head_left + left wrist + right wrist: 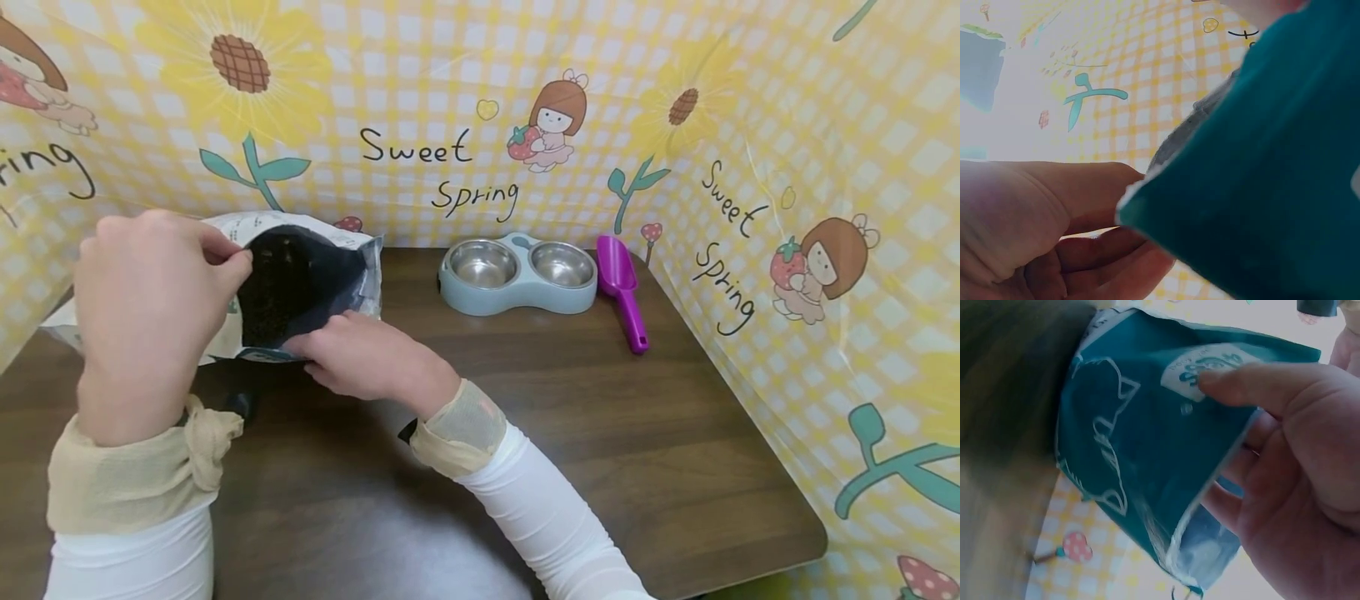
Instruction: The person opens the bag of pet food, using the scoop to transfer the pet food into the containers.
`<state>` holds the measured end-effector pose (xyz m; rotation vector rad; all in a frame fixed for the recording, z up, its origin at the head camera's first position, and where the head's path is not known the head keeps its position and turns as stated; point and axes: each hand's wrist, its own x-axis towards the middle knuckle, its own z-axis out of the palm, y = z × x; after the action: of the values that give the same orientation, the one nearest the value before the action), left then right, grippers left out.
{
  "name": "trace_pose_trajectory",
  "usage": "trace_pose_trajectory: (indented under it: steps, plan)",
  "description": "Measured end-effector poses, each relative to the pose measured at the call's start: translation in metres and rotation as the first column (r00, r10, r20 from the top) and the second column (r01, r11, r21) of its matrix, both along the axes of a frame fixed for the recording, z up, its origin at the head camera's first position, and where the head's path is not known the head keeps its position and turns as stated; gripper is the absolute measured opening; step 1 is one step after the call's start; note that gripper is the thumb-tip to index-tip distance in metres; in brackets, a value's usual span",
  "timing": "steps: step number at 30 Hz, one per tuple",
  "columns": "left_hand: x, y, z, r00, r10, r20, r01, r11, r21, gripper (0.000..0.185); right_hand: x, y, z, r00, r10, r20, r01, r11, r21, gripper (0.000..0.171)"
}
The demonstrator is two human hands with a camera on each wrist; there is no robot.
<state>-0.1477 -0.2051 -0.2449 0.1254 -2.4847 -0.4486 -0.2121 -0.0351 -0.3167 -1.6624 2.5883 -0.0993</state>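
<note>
A teal and white bag [300, 283] lies on the brown table [525, 400] at the left, its mouth held wide, dark pellets visible inside. My left hand [157, 292] pinches the upper left edge of the mouth. My right hand [360, 354] pinches the lower edge, thumb on the outside. In the left wrist view the bag [1272, 175] fills the right side beside my curled left hand [1054, 231]. The right wrist view shows the bag [1147, 444] with a white label, its rim caught between thumb and fingers of my right hand [1279, 469].
A pale blue double pet bowl [517, 275] with two steel cups stands at the back centre. A purple scoop [624, 292] lies just right of it. Yellow checked sheeting with sunflowers [480, 108] walls the table at the back and right.
</note>
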Motion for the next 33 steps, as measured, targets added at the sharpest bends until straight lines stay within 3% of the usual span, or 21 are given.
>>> trace_pose_trajectory:
  steps: [5,11,14,18,22,25,29,33]
  plan:
    - [0.001,-0.002,0.0,1.0,-0.008,-0.004,0.008,1.0,-0.02,0.021,-0.007,0.012,0.004,0.999,-0.04,-0.008,0.04,0.999,-0.001,0.018]
    - [0.005,-0.009,0.001,0.999,0.012,0.034,-0.01,0.999,-0.047,0.021,0.004,0.005,-0.001,0.983,-0.031,-0.183,0.03,0.999,-0.013,0.024]
    - [0.007,-0.017,0.003,0.995,0.043,0.09,-0.039,0.998,-0.049,0.022,0.017,-0.006,-0.006,0.96,-0.049,-0.277,0.048,0.999,-0.011,0.027]
    - [0.008,-0.026,0.003,0.983,0.061,0.173,-0.066,0.998,0.022,0.024,0.031,-0.019,-0.018,0.915,-0.096,-0.393,0.09,0.995,-0.032,0.03]
    - [0.007,-0.028,0.004,0.978,0.069,0.196,-0.084,0.994,0.07,0.026,0.033,-0.026,-0.027,0.883,-0.147,-0.445,0.118,0.989,-0.093,0.03]
    - [0.007,-0.027,0.003,0.981,0.074,0.177,-0.088,0.994,0.072,0.025,0.032,-0.027,-0.026,0.892,-0.152,-0.426,0.121,0.988,-0.099,0.03]
    - [0.008,-0.025,0.003,0.983,0.072,0.167,-0.083,0.995,0.06,0.023,0.033,-0.021,-0.016,0.924,-0.138,-0.356,0.14,0.99,-0.021,0.029]
    - [0.009,-0.022,0.004,0.983,0.067,0.173,-0.076,0.996,0.047,0.023,0.034,-0.015,-0.005,0.935,-0.124,-0.331,0.141,0.99,0.026,0.028]
